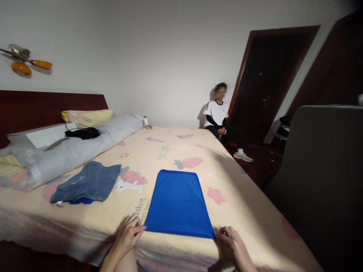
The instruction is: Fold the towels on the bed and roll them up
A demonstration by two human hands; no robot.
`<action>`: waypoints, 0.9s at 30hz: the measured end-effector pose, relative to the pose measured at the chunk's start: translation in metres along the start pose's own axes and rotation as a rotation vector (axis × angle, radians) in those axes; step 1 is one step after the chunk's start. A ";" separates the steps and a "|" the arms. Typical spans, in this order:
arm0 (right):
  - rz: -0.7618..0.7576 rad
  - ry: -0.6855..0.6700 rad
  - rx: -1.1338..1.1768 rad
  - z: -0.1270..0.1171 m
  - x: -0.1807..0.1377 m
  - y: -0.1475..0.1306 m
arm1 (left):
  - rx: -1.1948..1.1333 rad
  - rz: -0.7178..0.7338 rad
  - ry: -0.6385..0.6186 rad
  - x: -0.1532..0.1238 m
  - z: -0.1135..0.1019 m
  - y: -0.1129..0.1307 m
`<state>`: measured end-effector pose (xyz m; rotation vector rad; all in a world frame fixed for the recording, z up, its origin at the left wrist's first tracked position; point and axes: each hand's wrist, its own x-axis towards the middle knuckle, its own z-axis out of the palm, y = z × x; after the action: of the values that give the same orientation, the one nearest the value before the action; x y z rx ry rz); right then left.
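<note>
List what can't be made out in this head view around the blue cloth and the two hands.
- Left hand, right hand: fingertips curl at the blue cloth's near corners; whether each grip pinches it is hidden.
- Forearms: cut off by the bottom edge.
- Blue item under the grey garment: mostly covered.
- Small bottle: too small to read.
- Doorway: too dark.

A bright blue rectangular cloth (178,204) lies flat and smooth on the pale yellow patterned bedsheet (241,196) — its near edge at the bed's front edge, one hand pinching each near corner — narrower end pointing away.
</note>
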<state>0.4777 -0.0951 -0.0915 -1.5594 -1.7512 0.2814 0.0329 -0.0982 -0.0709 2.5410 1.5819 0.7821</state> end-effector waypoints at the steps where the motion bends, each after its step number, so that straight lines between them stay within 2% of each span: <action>1: -0.052 -0.050 -0.047 -0.001 -0.001 0.002 | -0.001 -0.022 0.006 0.000 -0.003 0.006; 3: -0.142 -0.071 -0.108 0.003 0.001 -0.004 | -0.032 -0.070 0.030 0.004 -0.003 0.020; 4: -0.165 -0.033 -0.109 0.010 0.003 -0.012 | -0.057 -0.088 0.044 0.009 0.001 0.029; 7: -0.228 0.046 -0.070 0.046 0.014 -0.052 | -0.132 -0.083 0.025 0.037 0.028 0.064; 11: -0.251 -0.105 -0.064 0.106 0.030 -0.102 | -0.143 -0.042 -0.112 0.081 0.083 0.100; 14: -0.173 -0.243 -0.161 0.123 0.035 -0.105 | -0.025 -0.108 -0.161 0.093 0.105 0.099; 17: -0.119 -0.281 -0.286 0.111 0.031 -0.083 | 0.123 -0.146 -0.203 0.082 0.099 0.077; 23: 0.019 -0.250 -0.434 0.070 0.016 -0.022 | 0.266 -0.280 -0.282 0.039 0.065 0.027; 25: 0.024 -0.231 -0.464 0.065 0.015 -0.013 | 0.277 -0.280 -0.294 0.031 0.057 0.021; 27: -0.017 -0.183 -0.472 0.065 0.021 -0.016 | 0.240 -0.217 -0.288 0.034 0.052 0.024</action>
<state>0.4232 -0.0595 -0.1183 -1.8929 -2.0784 -0.0043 0.0870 -0.0693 -0.0957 2.4293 1.8983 0.2039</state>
